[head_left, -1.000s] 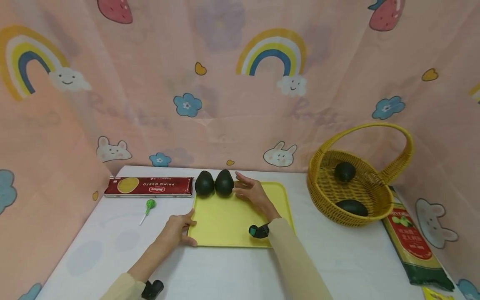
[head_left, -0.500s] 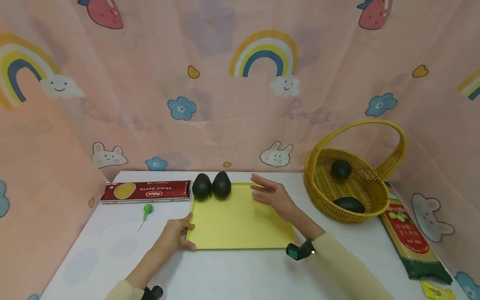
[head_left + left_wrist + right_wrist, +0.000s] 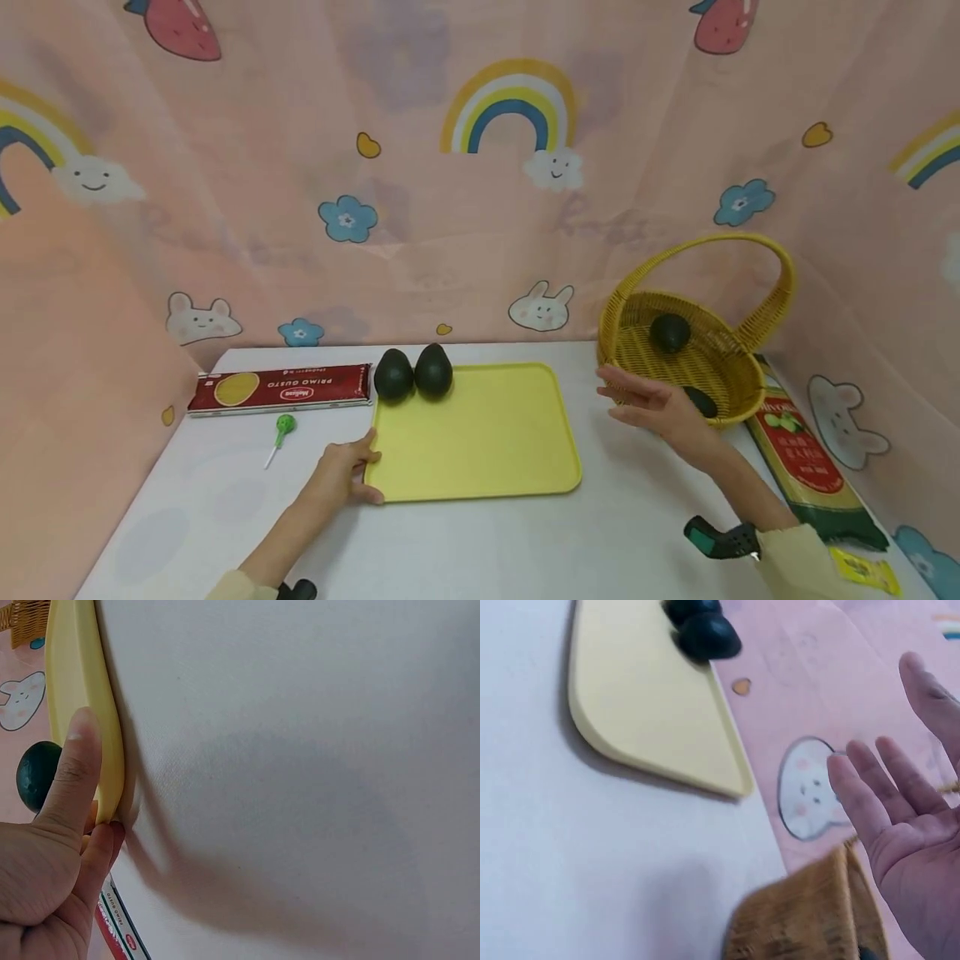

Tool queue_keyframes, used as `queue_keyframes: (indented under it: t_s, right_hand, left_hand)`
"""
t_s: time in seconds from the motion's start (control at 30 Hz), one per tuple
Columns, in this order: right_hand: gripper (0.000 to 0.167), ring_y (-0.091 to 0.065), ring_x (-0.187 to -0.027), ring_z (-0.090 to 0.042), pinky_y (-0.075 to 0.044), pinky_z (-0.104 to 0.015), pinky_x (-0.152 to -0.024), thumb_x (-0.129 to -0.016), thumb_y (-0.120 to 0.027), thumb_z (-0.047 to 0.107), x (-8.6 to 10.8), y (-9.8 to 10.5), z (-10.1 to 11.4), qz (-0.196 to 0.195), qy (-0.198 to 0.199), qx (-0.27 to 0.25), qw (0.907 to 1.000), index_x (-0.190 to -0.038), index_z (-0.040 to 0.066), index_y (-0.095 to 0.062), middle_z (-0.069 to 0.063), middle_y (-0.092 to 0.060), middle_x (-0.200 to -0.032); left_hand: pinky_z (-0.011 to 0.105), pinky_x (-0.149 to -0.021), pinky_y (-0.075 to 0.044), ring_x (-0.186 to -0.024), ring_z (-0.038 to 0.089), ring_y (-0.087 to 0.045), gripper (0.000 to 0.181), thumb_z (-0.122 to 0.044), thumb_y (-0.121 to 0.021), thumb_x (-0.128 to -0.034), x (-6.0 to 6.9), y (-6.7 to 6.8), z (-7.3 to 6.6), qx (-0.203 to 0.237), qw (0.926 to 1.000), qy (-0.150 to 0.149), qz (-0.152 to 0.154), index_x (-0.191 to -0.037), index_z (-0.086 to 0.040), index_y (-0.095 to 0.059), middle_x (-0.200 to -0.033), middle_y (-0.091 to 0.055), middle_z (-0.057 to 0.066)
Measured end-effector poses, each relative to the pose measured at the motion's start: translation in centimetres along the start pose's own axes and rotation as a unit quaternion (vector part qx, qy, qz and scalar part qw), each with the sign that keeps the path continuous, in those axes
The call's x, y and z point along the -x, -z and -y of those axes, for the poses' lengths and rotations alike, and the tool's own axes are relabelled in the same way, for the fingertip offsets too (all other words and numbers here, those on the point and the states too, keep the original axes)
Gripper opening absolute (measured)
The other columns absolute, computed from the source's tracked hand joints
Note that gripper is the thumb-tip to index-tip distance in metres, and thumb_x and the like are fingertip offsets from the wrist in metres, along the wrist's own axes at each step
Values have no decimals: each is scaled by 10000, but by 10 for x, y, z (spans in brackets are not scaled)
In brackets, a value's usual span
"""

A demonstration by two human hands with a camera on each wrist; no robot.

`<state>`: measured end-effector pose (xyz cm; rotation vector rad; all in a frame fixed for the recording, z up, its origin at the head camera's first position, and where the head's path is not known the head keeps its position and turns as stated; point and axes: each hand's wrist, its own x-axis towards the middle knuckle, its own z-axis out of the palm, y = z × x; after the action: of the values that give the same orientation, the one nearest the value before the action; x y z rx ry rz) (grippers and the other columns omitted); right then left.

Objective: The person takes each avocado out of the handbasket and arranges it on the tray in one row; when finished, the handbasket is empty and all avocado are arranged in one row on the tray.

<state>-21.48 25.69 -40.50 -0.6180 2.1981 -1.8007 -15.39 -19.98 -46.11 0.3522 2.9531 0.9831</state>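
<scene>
The left hand [image 3: 337, 477] grips the left edge of the yellow tray [image 3: 480, 442]; in the left wrist view its thumb [image 3: 75, 765] lies over the rim. Two dark green avocados [image 3: 393, 375] [image 3: 433, 372] sit side by side at the tray's back left corner. With nothing in it, the right hand [image 3: 671, 417] hovers at the front left side of the yellow wicker basket [image 3: 630, 333], fingers extended. Inside the basket lie two more avocados [image 3: 670, 332] [image 3: 701, 402], the front one partly hidden by the hand. The right wrist view shows the right hand [image 3: 907, 825] with spread fingers.
A red spaghetti pack [image 3: 300, 387] lies at the back left, with a green lollipop [image 3: 284, 425] in front of it. Right of the basket are a green and red pack [image 3: 806, 454] and a small yellow packet [image 3: 864, 571]. A patterned pink cloth [image 3: 480, 208] hangs behind the table.
The right hand has moved away from the avocados on the tray, rightward to the basket. The left hand keeps its grip on the tray's edge. The head view has shifted slightly.
</scene>
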Motion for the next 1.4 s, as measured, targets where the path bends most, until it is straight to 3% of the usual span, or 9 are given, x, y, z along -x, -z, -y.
queue_keyframes:
  t_s: [0.13, 0.27, 0.4, 0.5, 0.63, 0.83, 0.93, 1.2, 1.4]
  right_hand:
    - [511, -530, -1212, -39, -500, -190, -908, -970, -530, 18, 19, 48, 4, 60, 69, 506, 9987, -1450, -18, -360, 160, -529, -1355]
    - [509, -512, -1140, 88, -498, -148, -858, -986, -541, 123, 28, 95, -1, -234, -370, 1340, 9900, -1462, 45, -378, 239, -489, -1330]
    - [548, -529, -1072, 116, -551, -286, -861, -982, -560, 174, 30, 127, -11, -388, -914, 1410, 9850, -1486, 108, -356, 293, -458, -1264]
    - [570, -535, -1040, 118, -538, -418, -896, -976, -572, 181, 24, 140, -19, -294, -1290, 1170, 9843, -1494, 117, -341, 193, -434, -1336]
    - [535, -537, -1026, 106, -519, -473, -914, -970, -581, 192, 20, 146, -24, 6, -1668, 1048, 9804, -1473, 191, -397, 71, -412, -1392]
    - [436, -614, -1101, -112, -490, -490, -938, -992, -514, 80, 11, 142, -23, 808, -1820, -88, 9799, -1349, 330, -528, 227, -514, -1214]
    - [431, -611, -1110, -108, -489, -476, -943, -991, -516, 83, 5, 135, -22, 897, -1860, -301, 9780, -1334, 343, -538, 205, -521, -1224]
    - [618, -614, -1059, -57, -505, -476, -935, -946, -616, 171, -5, 126, -29, 507, -1906, 783, 9772, -1485, 57, -336, -320, -260, -1495]
    - [679, -517, -1170, -48, -505, -398, -958, -916, -646, 136, -11, 129, -36, 712, -1963, 985, 9730, -1496, 63, -301, -275, -197, -1535]
  left_hand:
    - [378, -848, -543, -1038, 349, -643, 658, -123, -888, -497, -1, -1, -1, 46, 9998, 169, 56, -1053, 143, -657, -1299, -523, 284]
    - [381, -851, -542, -1059, 360, -631, 648, -135, -885, -509, -2, 1, -3, -28, 9999, 149, 74, -1051, 140, -660, -1307, -515, 290]
    - [387, -847, -544, -1052, 364, -633, 673, -122, -888, -504, -1, 0, -4, 33, 9997, 215, 105, -1073, 145, -649, -1285, -534, 290]
    - [388, -850, -542, -1038, 356, -642, 684, -114, -887, -501, -1, 0, -3, 99, 9994, 310, 131, -1083, 150, -642, -1281, -539, 285]
    - [385, -857, -539, -1043, 350, -641, 664, -112, -885, -501, -1, -1, -2, 132, 9990, 394, 146, -1066, 147, -650, -1308, -518, 275]
    - [374, -845, -545, -1037, 347, -644, 657, -120, -886, -496, -1, -1, -3, 37, 9993, 354, 115, -1056, 140, -658, -1312, -514, 276]
    - [367, -823, -554, -1007, 345, -657, 658, -122, -887, -489, -1, 0, -3, 11, 9998, 180, 55, -1045, 145, -659, -1295, -521, 289]
    - [369, -814, -557, -986, 344, -664, 639, -119, -892, -493, 0, 1, 0, -2, 10000, -27, -55, -1032, 140, -666, -1282, -527, 295]
    - [375, -808, -559, -971, 343, -670, 643, -126, -896, -488, 0, 0, 2, 20, 9999, -119, -30, -1028, 140, -670, -1269, -535, 300]
